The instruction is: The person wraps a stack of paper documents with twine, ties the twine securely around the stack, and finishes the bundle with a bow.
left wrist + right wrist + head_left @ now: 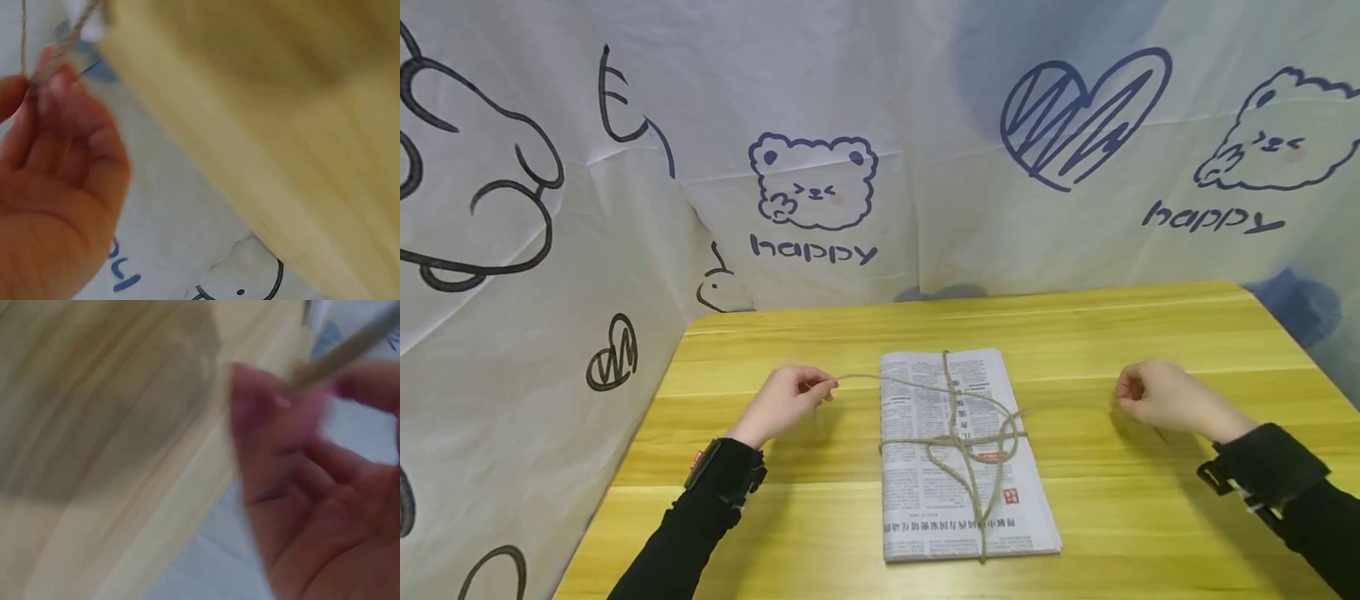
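Note:
A stack of folded newspapers [917, 492] lies on the table with brown twine [917, 441] crossed over it and a loose loop in the middle. Left of the stack, my left hand [784, 402] pinches one strand of the twine, which runs slackly from the papers; the left wrist view shows the twine [80, 24] between thumb and fingertips. My right hand [1172, 402] is raised to the right of the stack. Its thumb and fingers pinch another length of twine [353, 350], blurred in the right wrist view and faint in the head view.
The yellow wood-grain table [775, 517] has its far edge against a white cloth [940, 208] printed with bears and hearts. More of this cloth hangs at the left and right sides.

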`<move>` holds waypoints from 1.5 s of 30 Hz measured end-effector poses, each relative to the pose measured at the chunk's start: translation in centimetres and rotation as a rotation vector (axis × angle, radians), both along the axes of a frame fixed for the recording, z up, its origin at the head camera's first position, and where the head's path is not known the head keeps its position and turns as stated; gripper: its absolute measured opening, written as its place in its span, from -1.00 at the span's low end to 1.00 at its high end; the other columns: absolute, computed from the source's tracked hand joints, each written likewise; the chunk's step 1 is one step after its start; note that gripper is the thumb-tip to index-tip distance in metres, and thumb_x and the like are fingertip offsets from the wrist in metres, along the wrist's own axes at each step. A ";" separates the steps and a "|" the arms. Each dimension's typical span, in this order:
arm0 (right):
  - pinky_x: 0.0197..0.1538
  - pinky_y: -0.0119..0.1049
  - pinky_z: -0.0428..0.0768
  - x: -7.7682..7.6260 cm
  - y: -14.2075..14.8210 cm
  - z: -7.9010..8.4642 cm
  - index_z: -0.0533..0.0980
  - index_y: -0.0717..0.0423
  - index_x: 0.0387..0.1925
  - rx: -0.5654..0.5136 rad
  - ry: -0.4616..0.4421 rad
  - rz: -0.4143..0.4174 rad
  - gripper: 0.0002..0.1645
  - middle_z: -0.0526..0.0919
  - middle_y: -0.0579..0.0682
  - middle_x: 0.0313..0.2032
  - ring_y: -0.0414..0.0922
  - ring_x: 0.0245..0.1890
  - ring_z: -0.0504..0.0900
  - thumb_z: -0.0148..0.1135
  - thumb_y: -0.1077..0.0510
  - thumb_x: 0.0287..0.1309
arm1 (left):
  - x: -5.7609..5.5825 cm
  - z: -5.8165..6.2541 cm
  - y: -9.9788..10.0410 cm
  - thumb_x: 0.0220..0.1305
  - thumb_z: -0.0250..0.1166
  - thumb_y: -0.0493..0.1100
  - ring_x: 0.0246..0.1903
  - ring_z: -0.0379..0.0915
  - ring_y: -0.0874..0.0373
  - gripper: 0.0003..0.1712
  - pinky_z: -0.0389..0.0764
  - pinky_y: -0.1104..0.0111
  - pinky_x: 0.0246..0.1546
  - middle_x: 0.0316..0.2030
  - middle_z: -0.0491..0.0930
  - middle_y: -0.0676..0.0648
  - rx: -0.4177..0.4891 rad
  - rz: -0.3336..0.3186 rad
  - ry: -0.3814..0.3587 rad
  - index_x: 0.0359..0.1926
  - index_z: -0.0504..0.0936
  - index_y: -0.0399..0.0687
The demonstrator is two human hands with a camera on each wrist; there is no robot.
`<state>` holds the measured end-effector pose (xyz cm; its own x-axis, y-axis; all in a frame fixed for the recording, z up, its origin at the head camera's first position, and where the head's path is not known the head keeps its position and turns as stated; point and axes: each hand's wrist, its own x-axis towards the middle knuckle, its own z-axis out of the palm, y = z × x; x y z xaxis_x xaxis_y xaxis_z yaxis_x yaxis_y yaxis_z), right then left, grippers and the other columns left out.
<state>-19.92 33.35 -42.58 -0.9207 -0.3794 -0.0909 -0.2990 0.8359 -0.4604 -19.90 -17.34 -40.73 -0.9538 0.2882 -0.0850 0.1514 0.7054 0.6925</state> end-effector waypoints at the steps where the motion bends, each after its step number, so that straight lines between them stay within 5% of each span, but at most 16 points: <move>1: -0.40 -0.31 0.40 0.0 -0.1 -0.1 0.56 0.18 -0.33 0.034 -0.004 0.018 -0.92 0.58 -0.08 -0.47 -0.23 -0.51 0.43 0.30 0.24 0.21 | 0.1 -0.5 -0.1 0.51 0.15 -0.15 -0.19 0.63 -0.02 -0.70 0.59 0.27 -0.19 -0.17 0.73 -0.19 -0.051 -0.004 -0.019 0.04 0.70 -0.23; 5: -0.32 -0.24 0.54 0.1 -1.9 -0.4 0.58 0.16 -0.30 0.030 0.111 0.077 -0.85 0.64 -0.04 -0.39 -0.17 -0.41 0.55 0.41 0.22 0.13 | 0.6 -2.1 0.6 0.48 0.19 -0.13 -0.09 0.63 0.01 -0.68 0.64 0.15 -0.06 -0.08 0.71 -0.14 -0.203 -0.006 -0.053 0.11 0.66 -0.19; 10: -0.12 -0.13 0.67 0.3 -5.7 -0.7 0.60 0.18 -0.02 -0.078 0.191 0.229 -0.55 0.72 0.04 -0.13 -0.05 -0.16 0.67 0.53 0.19 0.04 | 1.0 -2.8 1.9 0.41 0.28 -0.13 -0.18 0.59 0.10 -0.68 0.62 0.20 -0.12 -0.13 0.70 -0.09 -0.249 -0.010 -0.011 0.10 0.64 -0.15; 15: 0.11 -0.01 0.64 0.4 -8.5 -1.7 0.51 0.23 0.18 -0.089 0.096 0.309 -0.25 0.66 0.09 0.05 0.00 0.01 0.64 0.59 0.06 -0.03 | 1.6 -3.0 2.1 0.23 0.27 -0.48 -0.22 0.52 0.11 -0.61 0.61 0.27 -0.16 -0.05 0.60 -0.07 -0.313 -0.214 0.137 0.04 0.59 -0.07; 18: 0.08 -0.08 0.65 0.1 -9.1 -2.5 0.59 0.16 0.08 -0.106 0.106 0.349 -0.38 0.66 0.00 -0.04 -0.08 -0.05 0.64 0.56 -0.03 0.03 | 2.0 -3.0 1.9 0.18 0.27 -0.53 -0.21 0.52 0.12 -0.56 0.63 0.30 -0.15 -0.05 0.57 -0.03 -0.359 -0.337 0.206 -0.02 0.63 0.01; 21: -0.04 -0.21 0.65 -0.1 -9.4 -2.9 0.65 0.11 -0.03 -0.147 0.130 0.380 -0.52 0.65 -0.10 -0.17 -0.18 -0.16 0.61 0.49 -0.09 0.10 | 2.2 -3.0 1.7 0.22 0.38 -0.40 -0.22 0.53 0.16 -0.70 0.64 0.31 -0.14 -0.13 0.58 0.03 -0.381 -0.385 0.203 -0.11 0.69 0.06; 25: -0.24 -0.39 0.57 -0.2 -9.9 -3.3 0.66 0.09 -0.16 -0.204 0.107 0.359 -0.64 0.62 -0.16 -0.31 -0.31 -0.33 0.50 0.48 -0.07 0.13 | 2.3 -3.2 1.3 0.21 0.45 -0.25 -0.26 0.51 0.21 -0.87 0.61 0.37 -0.18 -0.23 0.56 0.07 -0.395 -0.405 0.219 -0.29 0.69 0.08; 32: -0.40 -0.49 0.40 -0.2 -10.6 -3.8 0.61 -0.16 -0.42 -0.259 0.048 0.324 -0.85 0.56 -0.25 -0.42 -0.39 -0.48 0.37 0.42 -0.01 0.21 | 2.4 -4.0 0.7 0.23 0.44 -0.19 -0.31 0.41 0.27 -0.83 0.53 0.44 -0.27 -0.24 0.49 0.08 -0.393 -0.413 0.299 -0.41 0.60 0.09; 39: -0.43 -0.47 0.43 -0.1 -10.5 -3.8 0.60 -0.08 -0.38 -0.322 0.024 0.308 -0.85 0.56 -0.21 -0.47 -0.39 -0.51 0.40 0.40 0.01 0.25 | 2.3 -3.5 1.0 0.26 0.42 -0.16 0.01 0.44 0.08 -0.88 0.60 0.24 0.03 0.11 0.46 -0.07 -0.256 -0.303 0.332 -0.38 0.63 0.10; 45: -0.36 -0.44 0.50 -0.1 -9.9 -3.6 0.61 -0.06 -0.29 -0.354 0.014 0.298 -0.89 0.60 -0.20 -0.41 -0.37 -0.44 0.47 0.38 0.04 0.27 | 2.5 -2.1 2.6 0.37 0.31 -0.08 0.02 0.52 0.10 -0.92 0.55 0.12 0.13 -0.13 0.64 0.06 -0.151 -0.328 0.295 -0.26 0.60 0.07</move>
